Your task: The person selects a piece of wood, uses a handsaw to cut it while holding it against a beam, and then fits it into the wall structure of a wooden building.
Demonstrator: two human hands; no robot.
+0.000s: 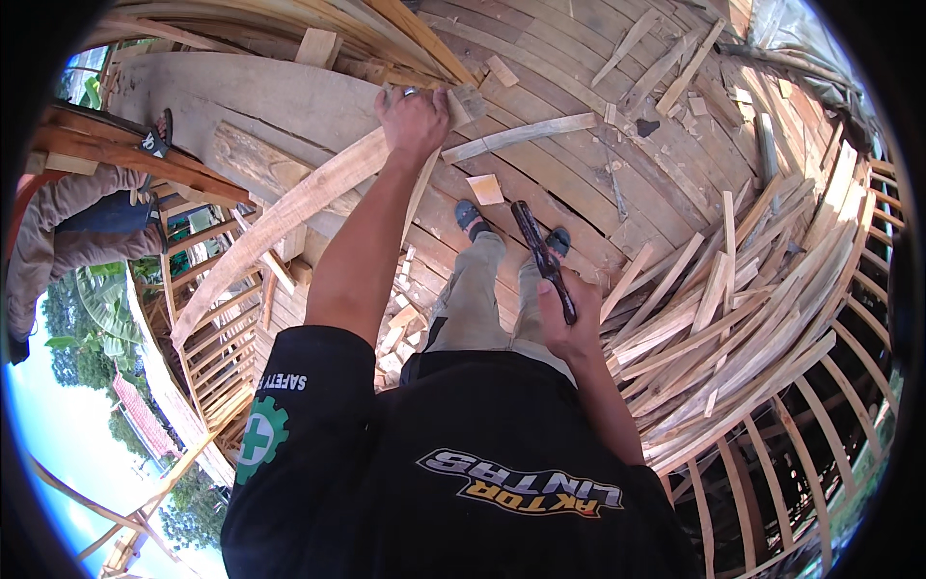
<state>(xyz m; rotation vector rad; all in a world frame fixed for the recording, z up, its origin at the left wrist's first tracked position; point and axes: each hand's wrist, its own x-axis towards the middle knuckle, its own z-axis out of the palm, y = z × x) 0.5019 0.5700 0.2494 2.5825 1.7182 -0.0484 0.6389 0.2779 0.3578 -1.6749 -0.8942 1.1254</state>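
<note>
My left hand (415, 118), a ring on one finger, is closed over the far end of a long pale plank (289, 209), where a short block of wood also lies. From there the plank runs down to the left, and its edge looks curved. My right hand (571, 314) is wrapped round a dark brown, mottled, stick-shaped tool (532, 236). The tool points up and away, apart from the plank, above my right foot. Its exact kind cannot be made out. A wide, weathered board (193, 87) lies beyond the plank at the upper left.
A heap of thin wooden strips (714, 318) lies at the right, beside curved ribs (762, 463). Offcuts and loose sticks (666, 72) litter the plank floor (559, 174). Another person's legs (87, 217) show at the far left, near a reddish beam (135, 150).
</note>
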